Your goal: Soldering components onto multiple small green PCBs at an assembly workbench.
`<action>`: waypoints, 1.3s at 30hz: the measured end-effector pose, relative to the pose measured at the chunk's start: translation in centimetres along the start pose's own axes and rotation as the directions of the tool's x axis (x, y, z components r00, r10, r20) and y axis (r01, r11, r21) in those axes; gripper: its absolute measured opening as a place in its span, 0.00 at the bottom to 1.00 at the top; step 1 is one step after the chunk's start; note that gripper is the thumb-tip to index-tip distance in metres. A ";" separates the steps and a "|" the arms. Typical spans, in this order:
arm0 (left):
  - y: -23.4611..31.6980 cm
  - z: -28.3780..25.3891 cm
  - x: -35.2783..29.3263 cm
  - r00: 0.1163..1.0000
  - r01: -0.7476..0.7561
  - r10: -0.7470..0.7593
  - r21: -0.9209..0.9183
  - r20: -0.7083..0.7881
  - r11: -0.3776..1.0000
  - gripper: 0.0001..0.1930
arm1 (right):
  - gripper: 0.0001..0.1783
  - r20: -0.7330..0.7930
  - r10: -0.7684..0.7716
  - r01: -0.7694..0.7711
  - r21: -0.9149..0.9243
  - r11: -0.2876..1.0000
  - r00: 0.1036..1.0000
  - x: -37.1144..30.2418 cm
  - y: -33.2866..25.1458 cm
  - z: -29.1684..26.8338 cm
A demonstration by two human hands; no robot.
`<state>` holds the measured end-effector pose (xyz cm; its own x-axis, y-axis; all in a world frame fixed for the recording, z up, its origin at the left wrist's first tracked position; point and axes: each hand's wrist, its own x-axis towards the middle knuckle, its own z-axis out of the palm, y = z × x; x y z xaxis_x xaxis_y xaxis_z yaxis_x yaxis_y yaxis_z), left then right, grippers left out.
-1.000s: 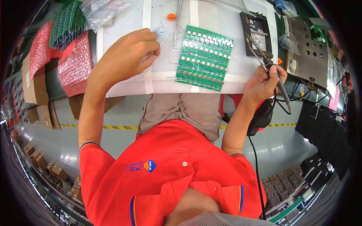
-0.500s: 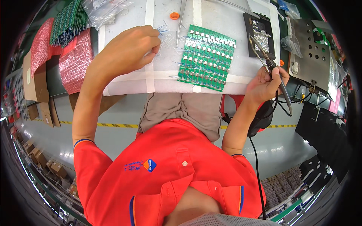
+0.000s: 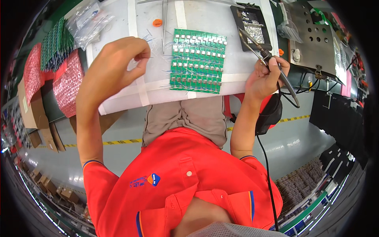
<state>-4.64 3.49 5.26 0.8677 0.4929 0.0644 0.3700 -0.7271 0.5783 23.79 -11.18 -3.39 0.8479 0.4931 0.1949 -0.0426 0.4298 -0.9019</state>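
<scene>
My left hand (image 3: 118,63) hangs over the left part of the white work mat, thumb and fingertips pinched; anything between them is too thin to make out. Just beyond it lie loose thin wires (image 3: 149,38). My right hand (image 3: 266,77) is closed around the dark handle of a soldering iron (image 3: 285,81). Its metal end points away toward a black tray (image 3: 239,23) of silvery bits, with a second thin metal prong alongside. Between my hands lies a green circuit board panel (image 3: 197,61), with rows of small connectors and fine blue and white wires.
Metal tweezers (image 3: 164,25) and an orange ring (image 3: 157,23) lie beyond the board. At left are stacked green boards (image 3: 57,45), pink bubble wrap (image 3: 68,85) and clear bags (image 3: 89,25). A perforated metal box (image 3: 312,35) stands right; a black cable (image 3: 265,166) hangs below.
My left hand has drawn back from the loose wires, nearer to me. The whole view has shifted and turned slightly; my right hand still holds the soldering iron beside the tray.
</scene>
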 end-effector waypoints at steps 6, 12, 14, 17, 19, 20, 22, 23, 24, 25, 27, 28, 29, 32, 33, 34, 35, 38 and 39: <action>1.8 3.9 2.6 0.985 -0.130 0.116 -0.106 -0.131 0.986 0.05 | 0.06 0.027 0.005 -0.007 0.073 0.997 1.000 0.2 0.4 -0.6; 2.5 7.1 6.0 0.977 -0.107 0.074 -0.163 -0.198 0.981 0.04 | 0.05 0.008 0.003 -0.003 0.058 0.998 1.000 0.0 0.2 -0.2; 2.8 7.5 6.9 0.971 -0.126 0.103 -0.096 -0.214 0.987 0.03 | 0.04 0.002 -0.011 0.010 0.022 1.000 1.000 0.0 0.1 -0.2; 2.6 8.2 8.0 0.967 -0.145 0.127 -0.067 -0.221 0.987 0.05 | 0.07 0.017 0.015 -0.016 0.092 0.996 1.000 -0.1 0.1 -0.4; 2.6 8.4 8.6 0.967 -0.128 0.107 -0.079 -0.229 0.989 0.05 | 0.08 0.029 0.008 -0.011 0.094 0.995 1.000 0.0 0.1 -0.4; 2.6 8.5 8.8 0.968 -0.110 0.085 -0.092 -0.237 0.990 0.05 | 0.08 0.028 0.006 -0.009 0.093 0.996 1.000 0.0 0.1 -0.4; 3.0 8.6 9.1 0.965 -0.095 0.071 -0.084 -0.251 0.992 0.04 | 0.04 0.038 -0.002 0.001 0.031 1.000 0.999 -0.1 0.2 -0.9; 3.1 8.7 9.3 0.962 -0.076 0.054 -0.073 -0.266 0.994 0.04 | 0.04 0.036 -0.005 0.004 0.026 1.000 0.999 0.0 0.5 -1.2; 3.1 8.9 9.3 0.963 -0.076 0.054 -0.074 -0.265 0.994 0.04 | 0.05 0.042 -0.053 0.054 -0.022 0.998 0.998 0.1 0.9 -1.2; 2.9 9.1 9.3 0.959 -0.059 0.033 -0.083 -0.283 0.995 0.04 | 0.05 0.051 -0.101 0.105 -0.070 0.992 0.994 0.1 1.1 -1.2; 2.8 9.4 9.3 0.954 -0.041 0.011 -0.095 -0.299 0.995 0.04 | 0.05 0.054 -0.108 0.113 -0.093 0.989 0.993 0.0 1.0 -1.1; 2.8 9.4 9.3 0.955 -0.021 -0.013 -0.112 -0.296 0.993 0.04 | 0.05 0.079 -0.138 0.147 -0.129 0.981 0.987 0.0 1.0 -1.0; 2.8 9.4 9.2 0.956 -0.001 -0.036 -0.129 -0.292 0.992 0.04 | 0.05 0.106 -0.166 0.182 -0.164 0.970 0.980 0.0 1.0 -1.0; 2.5 9.0 9.5 0.942 -0.029 0.007 -0.061 -0.334 0.998 0.04 | 0.05 0.069 -0.128 0.137 -0.132 0.982 0.989 0.0 0.7 -0.8; 2.5 8.8 9.5 0.943 -0.032 0.009 -0.064 -0.331 0.997 0.04 | 0.05 0.045 -0.095 0.099 -0.101 0.990 0.994 -0.1 0.4 -0.7; 2.5 8.7 9.6 0.938 -0.011 -0.018 -0.081 -0.347 0.997 0.04 | 0.05 0.041 -0.096 0.100 -0.105 0.989 0.995 -0.1 0.2 -0.7; 2.4 8.6 9.6 0.931 0.009 -0.045 -0.099 -0.362 0.995 0.04 | 0.05 0.041 -0.050 0.052 -0.040 0.998 0.998 -0.1 0.0 -0.7; 1.5 8.9 9.6 0.916 -0.022 -0.013 -0.083 -0.402 0.996 0.05 | 0.06 0.025 0.032 -0.031 -0.023 0.999 0.999 -0.2 -0.8 -0.7; 1.4 8.9 9.5 0.915 -0.021 -0.015 -0.085 -0.402 0.996 0.05 | 0.08 0.010 0.066 -0.065 -0.067 0.996 0.998 -0.3 -1.3 -0.7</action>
<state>7.10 2.94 -0.55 0.6552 0.6545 0.3773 0.3224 -0.6939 0.6438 24.01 -12.39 -2.57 0.8379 0.5278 0.1391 -0.0621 0.3454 -0.9364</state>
